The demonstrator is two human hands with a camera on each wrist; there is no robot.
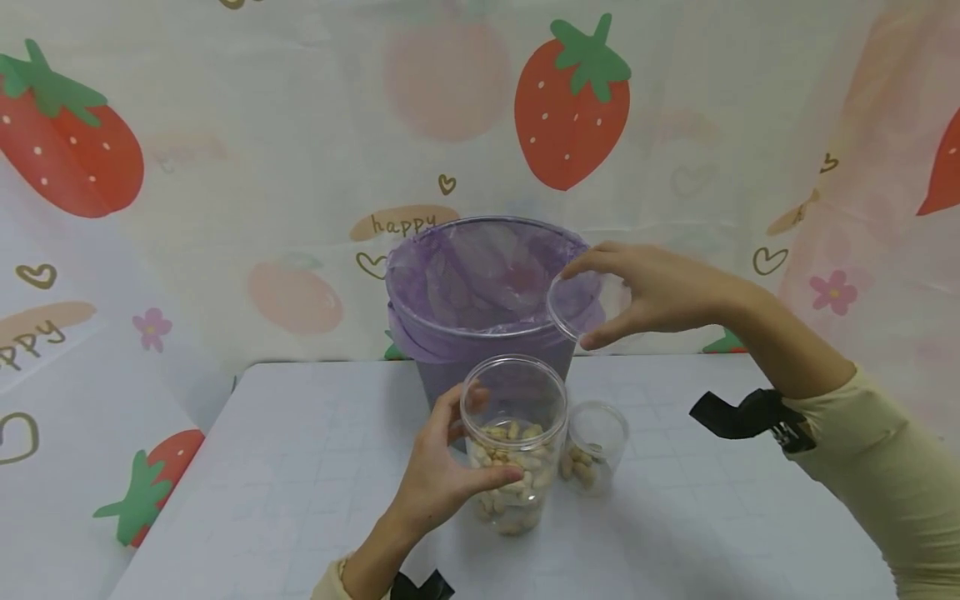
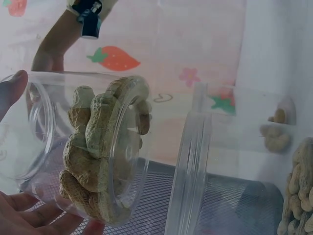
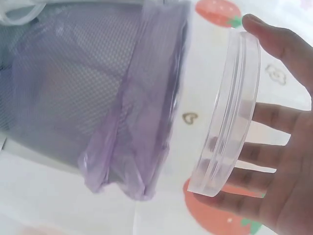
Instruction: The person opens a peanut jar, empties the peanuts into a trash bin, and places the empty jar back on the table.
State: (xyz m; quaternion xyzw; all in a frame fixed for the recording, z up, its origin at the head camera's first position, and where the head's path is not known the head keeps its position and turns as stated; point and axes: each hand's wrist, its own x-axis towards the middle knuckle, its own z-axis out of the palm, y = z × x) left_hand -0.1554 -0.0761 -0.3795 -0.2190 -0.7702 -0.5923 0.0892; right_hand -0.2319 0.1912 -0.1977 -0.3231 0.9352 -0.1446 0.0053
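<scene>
A clear round lid (image 1: pixel 572 310) is pinched at its rim by my right hand (image 1: pixel 660 287), beside the bin's right rim. In the right wrist view, the thumb and fingers span the lid's (image 3: pixel 227 117) edge. My left hand (image 1: pixel 442 471) grips a clear plastic jar (image 2: pixel 54 147), with its thumb on one side and fingers on the other. Several peanuts (image 2: pixel 93 147) lie at the bottom of that jar, and its mouth is uncovered. Apart from it, a second clear jar (image 2: pixel 188 166) with peanuts stands below. Just right of the held jar, a third jar (image 1: pixel 597 442) contains a few peanuts.
A mesh bin (image 1: pixel 487 367) with a purple liner bag (image 1: pixel 480 283) stands behind the jars. The white table (image 1: pixel 315 492) ends near the patterned backdrop (image 1: pixel 300 150). A black strap (image 1: pixel 738 414) sticks out from the right wrist.
</scene>
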